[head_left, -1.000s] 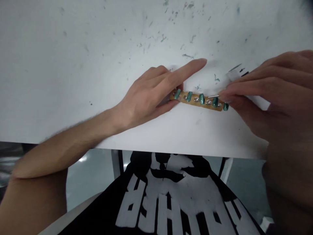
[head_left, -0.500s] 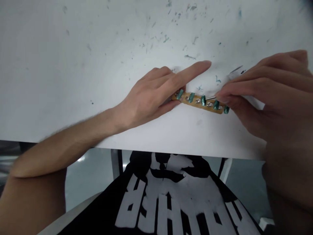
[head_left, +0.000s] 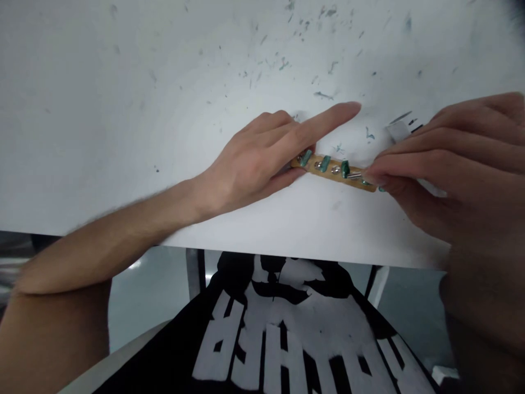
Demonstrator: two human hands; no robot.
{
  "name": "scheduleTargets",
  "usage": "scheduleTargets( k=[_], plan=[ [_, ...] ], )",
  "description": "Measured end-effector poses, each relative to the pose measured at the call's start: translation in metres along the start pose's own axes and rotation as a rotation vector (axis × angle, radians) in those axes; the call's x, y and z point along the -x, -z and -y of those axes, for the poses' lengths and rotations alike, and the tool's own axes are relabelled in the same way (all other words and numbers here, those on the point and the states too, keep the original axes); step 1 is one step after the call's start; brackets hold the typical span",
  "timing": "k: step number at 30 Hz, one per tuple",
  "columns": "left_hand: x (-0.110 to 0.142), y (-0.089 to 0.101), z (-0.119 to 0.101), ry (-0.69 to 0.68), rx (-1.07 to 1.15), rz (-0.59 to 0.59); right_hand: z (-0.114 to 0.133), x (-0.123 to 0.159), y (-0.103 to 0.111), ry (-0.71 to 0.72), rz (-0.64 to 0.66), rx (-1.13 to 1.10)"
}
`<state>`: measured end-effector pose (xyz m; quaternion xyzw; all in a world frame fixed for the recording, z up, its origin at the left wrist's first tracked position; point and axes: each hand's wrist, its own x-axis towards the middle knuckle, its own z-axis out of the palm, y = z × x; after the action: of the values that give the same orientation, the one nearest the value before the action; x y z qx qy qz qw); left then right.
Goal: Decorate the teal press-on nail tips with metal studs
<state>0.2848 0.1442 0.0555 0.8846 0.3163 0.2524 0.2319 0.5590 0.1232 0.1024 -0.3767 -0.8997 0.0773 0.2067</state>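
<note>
A narrow wooden strip (head_left: 315, 171) lies slanted on the table and carries several glossy green nail tips (head_left: 345, 168), with small shiny round bits between them. My left hand (head_left: 262, 153) pinches its left end between thumb and fingers, while the index finger stretches out above it. From the right, my right hand (head_left: 443, 158) grips a thin tool with a silvery metal end (head_left: 354, 175); its tip is at the middle green nail tip. What kind of tool it is, I cannot tell. My right fingers cover part of the strip's right end.
A white table (head_left: 123, 109) bears green and dark paint smears towards the back. Partly behind my right hand stands a small white object with dark marks (head_left: 398, 130). The table's front edge runs just before my black printed shirt (head_left: 279, 312).
The tool's tip has shifted slightly lower along the middle nail tip, and my right hand now hides more of the right-hand nail tips. My left hand keeps its hold.
</note>
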Motion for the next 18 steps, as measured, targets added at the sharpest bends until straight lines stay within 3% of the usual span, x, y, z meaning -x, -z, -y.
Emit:
scheduleTargets(
  k=[18],
  plan=[
    [-0.0006,0.0018,-0.0023,-0.022,-0.009,-0.018,-0.0019,-0.0006,-0.0041,-0.042,-0.019,0.048]
  ],
)
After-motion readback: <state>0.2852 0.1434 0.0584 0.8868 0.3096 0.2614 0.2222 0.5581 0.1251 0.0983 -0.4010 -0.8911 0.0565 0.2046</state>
